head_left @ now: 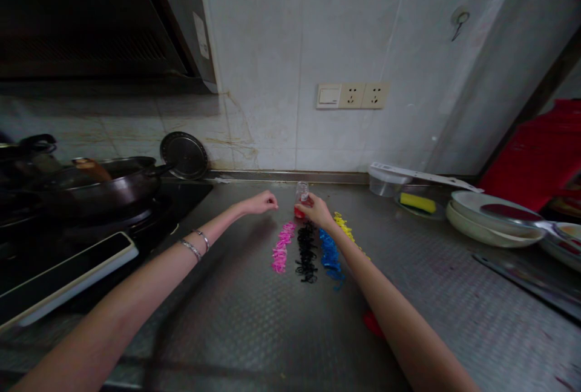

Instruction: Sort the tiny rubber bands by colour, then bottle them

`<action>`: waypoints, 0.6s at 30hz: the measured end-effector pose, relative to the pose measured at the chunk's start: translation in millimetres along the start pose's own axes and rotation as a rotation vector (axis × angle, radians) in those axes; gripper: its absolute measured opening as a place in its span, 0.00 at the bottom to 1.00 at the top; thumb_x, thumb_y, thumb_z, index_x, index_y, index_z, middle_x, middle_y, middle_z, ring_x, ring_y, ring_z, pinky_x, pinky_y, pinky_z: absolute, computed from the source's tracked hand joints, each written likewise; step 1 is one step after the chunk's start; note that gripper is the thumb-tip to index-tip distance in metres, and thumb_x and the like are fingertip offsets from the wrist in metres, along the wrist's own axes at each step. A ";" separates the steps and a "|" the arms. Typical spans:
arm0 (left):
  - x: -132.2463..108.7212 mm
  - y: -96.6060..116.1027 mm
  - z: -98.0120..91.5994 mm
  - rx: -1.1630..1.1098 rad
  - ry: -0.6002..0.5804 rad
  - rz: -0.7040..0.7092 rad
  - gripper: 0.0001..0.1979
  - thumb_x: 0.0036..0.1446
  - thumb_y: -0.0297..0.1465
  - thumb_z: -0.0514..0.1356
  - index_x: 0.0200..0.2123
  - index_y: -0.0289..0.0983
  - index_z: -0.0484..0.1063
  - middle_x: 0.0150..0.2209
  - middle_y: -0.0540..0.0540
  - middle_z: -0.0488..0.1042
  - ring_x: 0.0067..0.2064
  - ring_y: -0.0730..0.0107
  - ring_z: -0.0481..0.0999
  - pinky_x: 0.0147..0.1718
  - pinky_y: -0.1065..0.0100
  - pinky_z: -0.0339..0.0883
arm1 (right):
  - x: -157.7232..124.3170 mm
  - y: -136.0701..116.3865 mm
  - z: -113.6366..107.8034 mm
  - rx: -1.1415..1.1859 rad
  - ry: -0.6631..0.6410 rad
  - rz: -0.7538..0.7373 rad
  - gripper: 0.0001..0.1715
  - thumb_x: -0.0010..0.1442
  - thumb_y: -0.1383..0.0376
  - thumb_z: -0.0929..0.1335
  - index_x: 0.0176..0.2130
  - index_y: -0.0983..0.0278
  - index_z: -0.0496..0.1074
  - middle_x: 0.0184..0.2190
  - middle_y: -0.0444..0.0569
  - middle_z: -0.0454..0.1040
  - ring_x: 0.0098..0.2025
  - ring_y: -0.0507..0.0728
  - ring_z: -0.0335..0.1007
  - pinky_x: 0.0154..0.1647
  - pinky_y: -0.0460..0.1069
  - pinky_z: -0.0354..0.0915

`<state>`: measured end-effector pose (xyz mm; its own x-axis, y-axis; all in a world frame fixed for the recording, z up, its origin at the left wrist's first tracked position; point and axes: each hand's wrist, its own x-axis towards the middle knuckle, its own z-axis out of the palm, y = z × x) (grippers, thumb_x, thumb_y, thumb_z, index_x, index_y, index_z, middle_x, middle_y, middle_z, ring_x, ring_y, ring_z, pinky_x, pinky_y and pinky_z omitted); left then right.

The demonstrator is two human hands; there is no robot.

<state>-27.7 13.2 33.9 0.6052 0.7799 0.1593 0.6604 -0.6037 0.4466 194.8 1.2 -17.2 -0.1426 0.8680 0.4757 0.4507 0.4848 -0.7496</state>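
Observation:
My right hand (319, 213) is wrapped round a small clear jar (302, 191) with something red at its bottom; the jar stands near the back of the metal counter. To the left of it, my left hand (263, 202) hovers with its fingers pinched together, and whatever they may hold is hidden. In front of the jar lie rows of what look like small rubber bands: pink bands (283, 248), black bands (306, 253) and blue bands (330, 256). Yellow bands (344, 227) run partly behind my right forearm.
At left, a pan (109, 183) sits on the black stove, with a white-edged flat panel (72, 280) before it. Bowls (490, 222), a yellow sponge (417, 202) and a knife-like blade (531, 283) lie at right. A red object (373, 323) peeks out beside my right forearm.

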 end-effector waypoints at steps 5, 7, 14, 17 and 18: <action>31.2 36.5 -28.4 -0.031 0.255 0.042 0.09 0.51 0.31 0.57 0.27 0.31 0.73 0.26 0.48 0.71 0.30 0.74 0.66 0.32 0.72 0.59 | -1.7 -5.0 -2.1 -0.015 0.003 -0.002 0.16 0.47 0.58 0.67 0.36 0.65 0.70 0.30 0.47 0.75 0.31 0.54 0.69 0.35 0.48 0.64; 42.8 53.6 -34.9 -0.035 0.296 0.085 0.10 0.51 0.31 0.57 0.28 0.30 0.73 0.27 0.47 0.71 0.31 0.73 0.66 0.32 0.72 0.59 | -2.6 -7.7 -3.0 -0.014 0.011 -0.002 0.16 0.47 0.58 0.67 0.35 0.65 0.70 0.30 0.48 0.75 0.31 0.54 0.69 0.35 0.48 0.64; 68.5 79.0 -27.1 0.051 0.323 0.145 0.08 0.48 0.31 0.60 0.27 0.32 0.76 0.26 0.46 0.73 0.34 0.69 0.69 0.35 0.69 0.61 | -3.4 -11.5 -3.5 -0.010 0.018 -0.017 0.15 0.47 0.60 0.67 0.35 0.66 0.69 0.31 0.48 0.74 0.31 0.54 0.68 0.35 0.48 0.63; 71.0 79.3 -22.9 0.027 0.266 0.109 0.08 0.47 0.31 0.60 0.27 0.31 0.77 0.24 0.46 0.74 0.30 0.70 0.69 0.32 0.70 0.61 | -3.3 -11.6 -4.1 -0.025 0.017 -0.013 0.15 0.47 0.60 0.66 0.36 0.65 0.69 0.30 0.48 0.75 0.31 0.54 0.68 0.35 0.48 0.63; 71.0 79.8 -22.6 0.017 0.246 0.097 0.09 0.47 0.31 0.60 0.27 0.31 0.77 0.24 0.46 0.74 0.29 0.71 0.69 0.31 0.70 0.61 | -3.3 -11.8 -4.3 -0.029 0.017 -0.010 0.15 0.47 0.60 0.67 0.36 0.65 0.69 0.30 0.48 0.75 0.31 0.55 0.68 0.35 0.48 0.63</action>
<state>57.9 24.1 100.7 0.5409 0.7340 0.4107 0.6136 -0.6784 0.4042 193.7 -7.9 -7.9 -0.1328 0.8609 0.4912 0.4750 0.4902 -0.7308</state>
